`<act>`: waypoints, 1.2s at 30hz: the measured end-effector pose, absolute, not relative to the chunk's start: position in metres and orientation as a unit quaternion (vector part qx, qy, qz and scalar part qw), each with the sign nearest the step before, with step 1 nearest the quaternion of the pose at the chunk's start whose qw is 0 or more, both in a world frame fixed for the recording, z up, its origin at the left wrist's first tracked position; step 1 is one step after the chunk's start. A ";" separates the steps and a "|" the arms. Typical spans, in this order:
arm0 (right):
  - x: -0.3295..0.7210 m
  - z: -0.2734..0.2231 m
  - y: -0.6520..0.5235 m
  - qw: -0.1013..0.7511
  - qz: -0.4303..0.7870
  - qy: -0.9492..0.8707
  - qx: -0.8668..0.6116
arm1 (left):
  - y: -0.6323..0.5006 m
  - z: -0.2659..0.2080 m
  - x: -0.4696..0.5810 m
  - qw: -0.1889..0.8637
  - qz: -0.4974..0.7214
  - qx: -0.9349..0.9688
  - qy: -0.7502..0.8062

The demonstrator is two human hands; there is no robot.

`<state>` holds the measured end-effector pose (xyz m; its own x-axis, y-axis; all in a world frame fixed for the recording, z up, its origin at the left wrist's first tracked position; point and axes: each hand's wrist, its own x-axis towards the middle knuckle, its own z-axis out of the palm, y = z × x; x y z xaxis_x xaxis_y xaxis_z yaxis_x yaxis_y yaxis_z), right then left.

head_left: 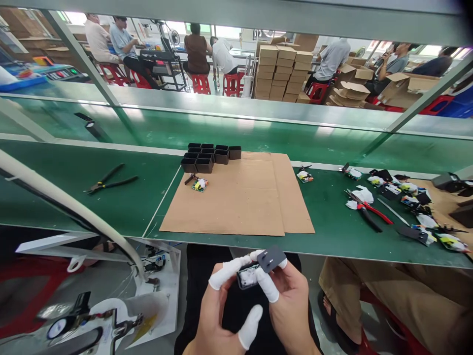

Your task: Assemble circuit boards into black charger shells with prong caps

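Note:
Above my lap, my left hand (218, 310) curls its fingers round a small black plastic case (247, 277), open at the top with whitish material inside. The left thumb stands away from the case. My right hand (293, 301) grips a flat dark plastic cover (271, 259) beside and slightly above the case, and its thumb reaches the case's right edge. White finger cots cover several fingertips. Beyond my hands, a cardboard sheet (229, 207) on the green bench bears several open black cases (204, 165) and a small circuit board (200, 185).
Yellow-and-black pliers (111, 180) lie at left. Red-handled pliers (369, 209) and several circuit boards (408, 187) lie at right. A pale hose (74, 207) crosses the left side, above a machine with a gauge (61, 328). A seated person's leg (354, 291) is at right.

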<state>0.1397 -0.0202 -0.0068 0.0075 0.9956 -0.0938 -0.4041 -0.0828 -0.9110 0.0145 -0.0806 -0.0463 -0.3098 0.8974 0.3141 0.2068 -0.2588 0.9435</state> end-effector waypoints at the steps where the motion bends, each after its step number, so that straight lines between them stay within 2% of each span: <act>1: 0.138 -0.010 -0.020 0.573 0.614 -0.346 -0.419 | -0.080 -0.050 0.013 0.286 0.594 0.519 0.544; 7: 0.140 -0.017 -0.025 0.565 0.600 -0.345 -0.450 | -0.069 -0.046 -0.001 0.286 0.547 0.575 0.537; 14: 0.142 -0.020 -0.034 0.601 0.520 -0.375 -0.478 | -0.064 -0.023 -0.022 0.296 0.499 0.642 0.502; 19: 0.154 -0.016 -0.028 0.600 0.493 -0.387 -0.497 | -0.072 -0.033 -0.026 0.254 0.484 0.652 0.526; 25: 0.164 -0.012 -0.007 0.537 0.584 -0.357 -0.494 | -0.077 -0.047 -0.007 0.398 0.534 0.512 0.543; 31: 0.175 -0.005 0.001 0.441 0.653 -0.429 -0.442 | -0.072 -0.042 -0.008 0.540 0.576 0.381 0.480; 36: 0.166 -0.006 0.006 0.508 0.649 -0.332 -0.459 | -0.072 -0.041 -0.015 0.542 0.565 0.392 0.483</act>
